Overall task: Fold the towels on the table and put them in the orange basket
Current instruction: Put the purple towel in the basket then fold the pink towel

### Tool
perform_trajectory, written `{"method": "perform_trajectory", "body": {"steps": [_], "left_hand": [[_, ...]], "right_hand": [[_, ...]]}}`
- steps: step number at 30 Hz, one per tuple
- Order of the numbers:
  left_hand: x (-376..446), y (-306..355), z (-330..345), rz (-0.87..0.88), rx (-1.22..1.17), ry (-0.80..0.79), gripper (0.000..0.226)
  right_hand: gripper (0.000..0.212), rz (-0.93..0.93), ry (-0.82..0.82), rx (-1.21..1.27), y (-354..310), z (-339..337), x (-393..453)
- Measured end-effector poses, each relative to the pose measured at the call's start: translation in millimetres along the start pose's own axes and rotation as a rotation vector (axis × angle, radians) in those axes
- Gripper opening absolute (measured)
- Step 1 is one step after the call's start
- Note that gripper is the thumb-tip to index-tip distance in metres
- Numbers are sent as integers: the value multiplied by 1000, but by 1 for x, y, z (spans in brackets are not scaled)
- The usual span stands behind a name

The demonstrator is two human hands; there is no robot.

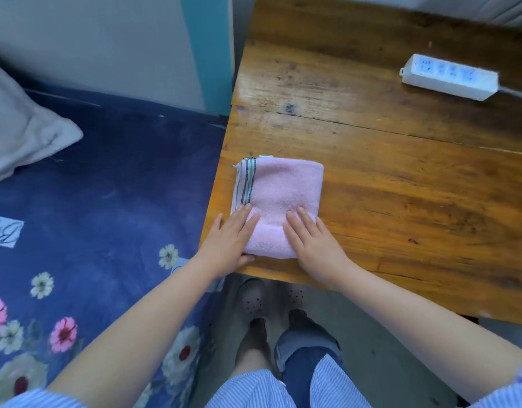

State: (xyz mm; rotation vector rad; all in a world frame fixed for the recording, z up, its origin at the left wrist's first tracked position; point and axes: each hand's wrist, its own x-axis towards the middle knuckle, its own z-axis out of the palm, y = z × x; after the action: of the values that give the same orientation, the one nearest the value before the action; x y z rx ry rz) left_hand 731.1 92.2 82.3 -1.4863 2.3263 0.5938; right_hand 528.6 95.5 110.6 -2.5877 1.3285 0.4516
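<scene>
Folded pink towel (pixel 280 206), counter (pixel 401 178) corner, both hands' flat fingers (pixel 245 216) pressing: risks sliding off edge, unfolding.

A folded towel (pixel 279 201) is lying on the tabletop (pixel 401 178) near its left edge, mid-frame. Both hands are resting on the towel's near end, left hand (pixel 229 241) beside right hand (pixel 315 242). A power strip (pixel 449 76) is sitting upper right; a bed (pixel 101 187) is lying at left.

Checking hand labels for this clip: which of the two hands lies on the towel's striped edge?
The left hand: its fingertips reach the striped band of the pink towel. The right hand presses plain pink cloth.
</scene>
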Motion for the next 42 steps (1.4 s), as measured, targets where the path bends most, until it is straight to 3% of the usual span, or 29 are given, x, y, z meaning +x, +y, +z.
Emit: {"method": "perform_trajectory", "body": {"steps": [5, 8, 10, 13, 16, 18, 21, 24, 29, 36, 42], "left_hand": [[-7, 10, -12, -82, 4, 84, 67], [-11, 21, -31, 10, -74, 264, 54], [-15, 29, -52, -6, -126, 277, 40], [-25, 33, -78, -164, -253, 272, 19], [-43, 41, -111, -299, -501, 428, 5], [-60, 43, -132, -396, -649, 560, 7], [-97, 41, -152, -517, -778, 722, 9], [-149, 32, -153, -621, -801, 827, 7], [-261, 16, -146, -796, -751, 980, 15], [-445, 11, -113, -1016, -707, 1219, 16], [-586, 6, -62, -1144, -852, 1606, 12]], "right_hand": [[51, -89, -122, 249, 22, -13, 7], [41, -102, -118, 433, 41, -38, 8], [38, -91, -143, 499, 54, -57, 6], [45, -62, -99, 610, 71, -80, 3], [54, 26, 34, 792, 81, -106, 0], [58, 73, 86, 1036, 76, -122, 0], [77, -40, 43, 1237, 51, -140, 2], [86, -150, 64, 1110, 5, -160, 12], [36, -442, 124, 951, -93, -209, 16], [32, -701, -25, 1072, -272, -270, -21], [32, -850, -57, 1168, -429, -281, -74]]}}
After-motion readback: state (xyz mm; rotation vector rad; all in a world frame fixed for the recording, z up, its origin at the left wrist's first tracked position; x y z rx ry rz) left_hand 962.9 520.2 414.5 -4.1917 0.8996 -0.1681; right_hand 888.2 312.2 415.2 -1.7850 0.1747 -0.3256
